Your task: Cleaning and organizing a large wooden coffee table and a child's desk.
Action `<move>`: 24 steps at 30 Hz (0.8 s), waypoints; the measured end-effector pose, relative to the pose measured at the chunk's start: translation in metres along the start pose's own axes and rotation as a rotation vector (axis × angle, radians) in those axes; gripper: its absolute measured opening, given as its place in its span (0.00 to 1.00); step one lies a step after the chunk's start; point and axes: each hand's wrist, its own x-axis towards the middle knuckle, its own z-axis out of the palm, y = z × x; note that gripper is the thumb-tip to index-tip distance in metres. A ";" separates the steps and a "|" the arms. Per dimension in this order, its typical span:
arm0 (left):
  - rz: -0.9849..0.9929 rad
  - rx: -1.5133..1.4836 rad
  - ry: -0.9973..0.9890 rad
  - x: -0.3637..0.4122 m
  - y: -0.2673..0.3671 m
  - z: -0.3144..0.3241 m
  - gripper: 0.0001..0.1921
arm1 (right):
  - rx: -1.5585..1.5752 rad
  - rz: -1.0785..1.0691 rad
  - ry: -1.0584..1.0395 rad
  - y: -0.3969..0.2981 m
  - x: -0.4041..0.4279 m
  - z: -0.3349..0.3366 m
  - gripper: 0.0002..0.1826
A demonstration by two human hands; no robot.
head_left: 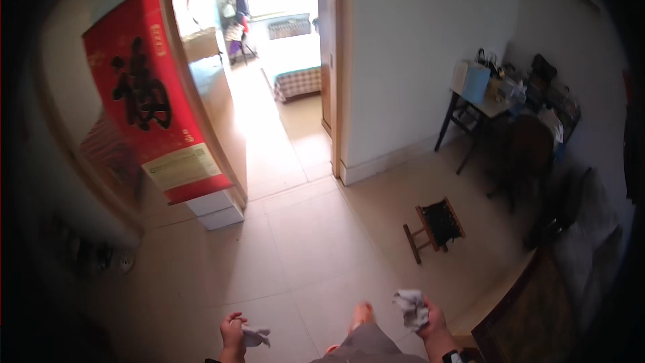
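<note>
At the bottom of the head view, my left hand point(232, 335) is closed around a small light grey cloth point(257, 336), whose end hangs out to the right. On the other side, my right hand point(434, 318) grips a crumpled, greyish-white cloth point(412, 309) that sticks up above the fingers. A watch point(455, 357) is on my right wrist. Between the hands show my grey-clad leg point(365, 343) and a foot point(362, 314) on the tiled floor point(297, 257). Both cloths are held clear of the floor.
A folding stool point(439, 224) stands ahead on the right. Behind it are a cluttered table point(491, 106) and a dark chair point(526, 143). A wooden-edged piece of furniture point(529, 307) is near my right. On the left, a red scroll point(136, 85) hangs beside a doorway above white boxes point(219, 214).
</note>
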 end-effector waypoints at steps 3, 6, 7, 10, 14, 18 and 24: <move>0.153 0.044 -0.150 0.052 0.036 0.047 0.15 | 0.038 0.012 0.006 -0.018 0.062 0.091 0.26; 0.166 0.234 -0.236 0.111 0.051 0.081 0.15 | 0.029 -0.005 -0.241 -0.043 0.132 0.158 0.27; 0.160 0.247 -0.242 0.139 0.052 0.088 0.15 | 0.017 -0.035 -0.205 -0.048 0.155 0.190 0.27; 0.059 0.695 -0.264 0.206 0.010 0.048 0.14 | -0.037 -0.035 -0.214 -0.064 0.222 0.249 0.28; 0.048 0.890 -0.153 0.251 -0.005 0.015 0.14 | -0.079 -0.032 -0.289 -0.086 0.297 0.300 0.26; -0.076 0.921 -0.201 0.299 0.033 0.051 0.15 | 0.005 -0.102 -0.133 -0.103 0.360 0.307 0.21; 0.055 0.951 -0.382 0.448 0.131 0.154 0.17 | 0.250 -0.351 0.509 -0.103 0.383 0.261 0.15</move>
